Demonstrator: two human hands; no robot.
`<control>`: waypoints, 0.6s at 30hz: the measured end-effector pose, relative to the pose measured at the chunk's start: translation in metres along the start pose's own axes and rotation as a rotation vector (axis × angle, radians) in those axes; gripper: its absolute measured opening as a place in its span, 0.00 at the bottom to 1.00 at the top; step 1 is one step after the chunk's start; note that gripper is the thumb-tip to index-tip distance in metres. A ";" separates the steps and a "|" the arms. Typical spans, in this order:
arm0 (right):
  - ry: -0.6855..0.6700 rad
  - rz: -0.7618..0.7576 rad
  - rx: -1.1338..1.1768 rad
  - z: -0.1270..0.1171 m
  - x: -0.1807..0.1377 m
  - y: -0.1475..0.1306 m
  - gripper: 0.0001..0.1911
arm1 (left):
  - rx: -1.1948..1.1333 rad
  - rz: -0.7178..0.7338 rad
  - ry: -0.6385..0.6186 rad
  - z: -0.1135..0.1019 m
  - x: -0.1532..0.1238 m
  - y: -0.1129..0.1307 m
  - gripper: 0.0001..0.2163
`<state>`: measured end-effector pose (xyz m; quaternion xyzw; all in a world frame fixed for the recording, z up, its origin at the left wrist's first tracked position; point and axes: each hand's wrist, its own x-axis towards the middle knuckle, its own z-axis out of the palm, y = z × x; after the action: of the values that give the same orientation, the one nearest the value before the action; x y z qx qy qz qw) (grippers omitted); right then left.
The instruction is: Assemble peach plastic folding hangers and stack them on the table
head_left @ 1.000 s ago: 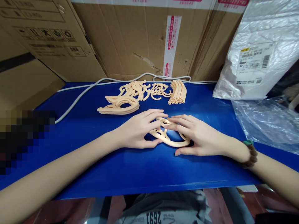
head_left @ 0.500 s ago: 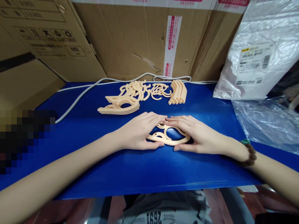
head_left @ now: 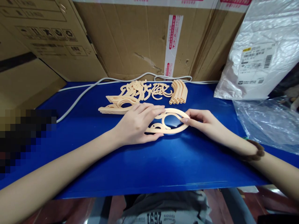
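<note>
i see left fingers [head_left: 157, 111] half open, gripping cream frame [head_left: 173, 131] across its left part; right fingers [head_left: 188, 121] pinch its right end.

Cream folding hanger [head_left: 171, 131], collapsed into an openwork oval with inner curls, roughly level over the blue table [head_left: 149, 168].

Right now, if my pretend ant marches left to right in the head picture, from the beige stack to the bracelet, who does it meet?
Beige stack → left hand → beige frame → right hand → brown bracelet.
</note>
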<state>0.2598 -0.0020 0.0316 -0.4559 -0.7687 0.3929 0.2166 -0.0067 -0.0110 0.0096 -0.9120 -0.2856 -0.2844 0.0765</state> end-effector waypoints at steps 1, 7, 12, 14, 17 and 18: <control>-0.017 0.026 0.062 0.001 0.001 0.000 0.20 | 0.011 0.003 -0.011 0.000 0.000 0.000 0.25; -0.033 0.121 0.232 0.001 0.002 -0.002 0.20 | 0.018 -0.018 -0.097 0.000 0.001 0.000 0.27; -0.041 0.112 0.253 0.000 0.001 -0.001 0.20 | 0.004 -0.020 -0.105 0.001 0.001 0.000 0.28; -0.047 0.106 0.248 0.001 0.002 -0.001 0.20 | 0.000 -0.020 -0.108 0.001 0.001 0.001 0.28; -0.044 0.093 0.241 0.001 0.002 0.000 0.21 | -0.007 -0.023 -0.112 0.001 0.000 0.001 0.28; -0.042 0.090 0.240 0.001 0.002 0.000 0.21 | -0.008 -0.024 -0.112 0.000 0.000 0.001 0.28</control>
<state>0.2578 -0.0011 0.0308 -0.4524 -0.6992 0.5009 0.2355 -0.0061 -0.0113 0.0093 -0.9233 -0.2993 -0.2348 0.0535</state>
